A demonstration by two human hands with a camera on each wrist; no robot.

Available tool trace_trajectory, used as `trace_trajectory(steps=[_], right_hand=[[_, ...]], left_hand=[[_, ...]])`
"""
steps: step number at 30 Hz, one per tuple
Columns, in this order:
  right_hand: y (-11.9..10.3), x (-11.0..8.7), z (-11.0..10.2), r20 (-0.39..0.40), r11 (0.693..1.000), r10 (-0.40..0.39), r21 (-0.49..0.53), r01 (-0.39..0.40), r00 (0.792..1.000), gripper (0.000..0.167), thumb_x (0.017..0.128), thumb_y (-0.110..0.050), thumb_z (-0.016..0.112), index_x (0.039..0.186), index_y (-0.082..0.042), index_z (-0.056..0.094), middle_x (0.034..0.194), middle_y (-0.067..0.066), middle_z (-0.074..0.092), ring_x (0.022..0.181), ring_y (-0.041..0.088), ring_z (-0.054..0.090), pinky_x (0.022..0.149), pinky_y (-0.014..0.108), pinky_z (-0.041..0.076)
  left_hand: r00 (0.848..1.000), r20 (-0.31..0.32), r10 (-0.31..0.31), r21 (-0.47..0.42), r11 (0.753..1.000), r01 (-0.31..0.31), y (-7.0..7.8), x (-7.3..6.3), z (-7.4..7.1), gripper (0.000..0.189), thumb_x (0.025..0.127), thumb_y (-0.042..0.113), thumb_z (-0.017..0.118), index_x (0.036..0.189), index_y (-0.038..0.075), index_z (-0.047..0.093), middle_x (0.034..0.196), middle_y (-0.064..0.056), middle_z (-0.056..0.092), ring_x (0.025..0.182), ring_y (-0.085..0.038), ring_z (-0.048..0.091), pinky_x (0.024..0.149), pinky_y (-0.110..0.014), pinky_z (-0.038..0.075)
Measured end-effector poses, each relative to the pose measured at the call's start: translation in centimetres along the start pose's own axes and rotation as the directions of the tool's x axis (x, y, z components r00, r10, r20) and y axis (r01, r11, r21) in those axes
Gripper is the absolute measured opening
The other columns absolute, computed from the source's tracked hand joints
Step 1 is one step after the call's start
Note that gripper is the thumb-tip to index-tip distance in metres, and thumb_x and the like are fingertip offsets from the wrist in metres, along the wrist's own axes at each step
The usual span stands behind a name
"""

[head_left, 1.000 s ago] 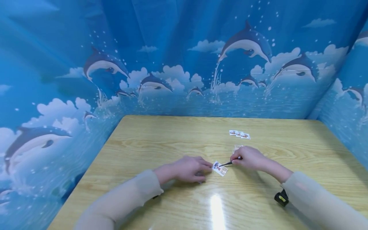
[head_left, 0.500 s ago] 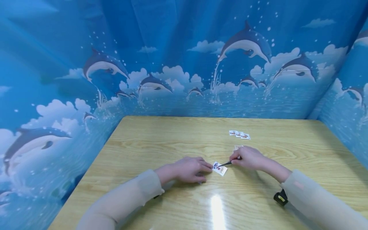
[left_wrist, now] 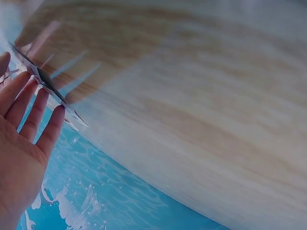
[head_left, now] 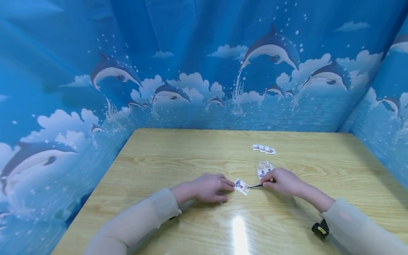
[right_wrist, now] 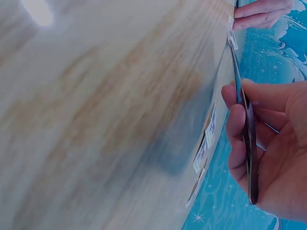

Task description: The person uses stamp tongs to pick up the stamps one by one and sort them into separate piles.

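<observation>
A small white picture card lies tilted on the wooden table, between the two hands. My left hand rests on the table at the card's left corner; the left wrist view shows its fingers stretched out and touching a card edge. From the other side, my right hand pinches dark tweezers between thumb and fingers. Their thin tips meet the right part of the same card in the head view. Just beyond the right hand sits a group of similar cards, partly overlapping.
Farther back on the table lies a short row of overlapping cards. A blue curtain printed with dolphins stands behind and beside the table. A bright light reflection shows near the front.
The right hand has shifted right and toward the person, and the tweezer tips have slid from the card's left part to its right part. More of the card group shows. The left hand stays put.
</observation>
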State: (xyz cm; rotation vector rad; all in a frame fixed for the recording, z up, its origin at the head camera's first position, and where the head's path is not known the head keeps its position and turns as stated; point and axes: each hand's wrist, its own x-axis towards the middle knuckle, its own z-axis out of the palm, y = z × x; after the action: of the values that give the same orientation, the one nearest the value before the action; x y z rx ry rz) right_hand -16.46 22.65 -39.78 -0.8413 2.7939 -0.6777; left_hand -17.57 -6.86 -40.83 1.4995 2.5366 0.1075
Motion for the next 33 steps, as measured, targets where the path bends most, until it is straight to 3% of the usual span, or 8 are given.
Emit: trace_trajectory(steps=[8,14,18,28,33], right_hand=[[0.1,1.2,0.0,-0.062,0.998,0.041,-0.041,-0.044,0.997,0.011,0.087,-0.009,0.070,0.096,-0.008,0.077,0.097,0.010,0.072,0.093,0.031,0.067,0.078,0.047,0.053],[-0.3,2.4,0.2,-0.070,0.997,0.012,-0.080,-0.017,0.997,0.010,0.087,-0.011,0.071,0.095,-0.011,0.078,0.096,0.006,0.073,0.090,0.027,0.067,0.075,0.045,0.053],[-0.5,3.1,0.3,-0.076,0.995,-0.004,-0.101,-0.004,0.997,0.010,0.087,-0.012,0.071,0.095,-0.012,0.078,0.095,0.004,0.073,0.087,0.025,0.067,0.072,0.043,0.054],[-0.6,3.9,0.2,-0.058,0.994,-0.055,-0.103,0.049,0.997,0.012,0.087,-0.008,0.071,0.096,-0.009,0.077,0.092,0.003,0.073,0.085,0.023,0.067,0.072,0.041,0.054],[-0.6,4.0,0.2,-0.046,0.994,-0.053,-0.102,0.048,0.998,0.012,0.087,-0.008,0.071,0.097,-0.009,0.077,0.093,0.003,0.073,0.086,0.024,0.067,0.073,0.042,0.054]], left_hand=[[0.999,0.000,0.038,0.043,0.998,-0.038,0.1,0.2,-0.1,0.040,0.097,0.038,0.058,0.133,0.022,0.060,0.139,0.013,0.052,0.123,-0.008,0.048,0.098,-0.023,0.042],[0.992,-0.021,0.123,0.047,0.991,-0.122,0.6,0.4,-0.3,0.030,0.099,0.033,0.057,0.126,0.024,0.066,0.132,0.014,0.058,0.123,-0.008,0.049,0.097,-0.022,0.042],[0.990,-0.038,0.140,0.033,0.990,-0.138,0.7,0.5,-0.2,0.031,0.098,0.033,0.057,0.128,0.025,0.064,0.131,0.013,0.059,0.121,-0.008,0.051,0.097,-0.021,0.041],[0.998,-0.051,0.031,-0.050,0.998,-0.033,-0.1,0.2,-0.5,0.038,0.097,0.031,0.059,0.133,0.017,0.061,0.138,0.007,0.054,0.124,-0.007,0.049,0.101,-0.022,0.039],[0.999,-0.026,0.044,-0.015,0.999,-0.045,-0.3,0.3,-0.4,0.038,0.098,0.034,0.057,0.132,0.019,0.061,0.141,0.010,0.051,0.124,-0.007,0.049,0.100,-0.022,0.040]])
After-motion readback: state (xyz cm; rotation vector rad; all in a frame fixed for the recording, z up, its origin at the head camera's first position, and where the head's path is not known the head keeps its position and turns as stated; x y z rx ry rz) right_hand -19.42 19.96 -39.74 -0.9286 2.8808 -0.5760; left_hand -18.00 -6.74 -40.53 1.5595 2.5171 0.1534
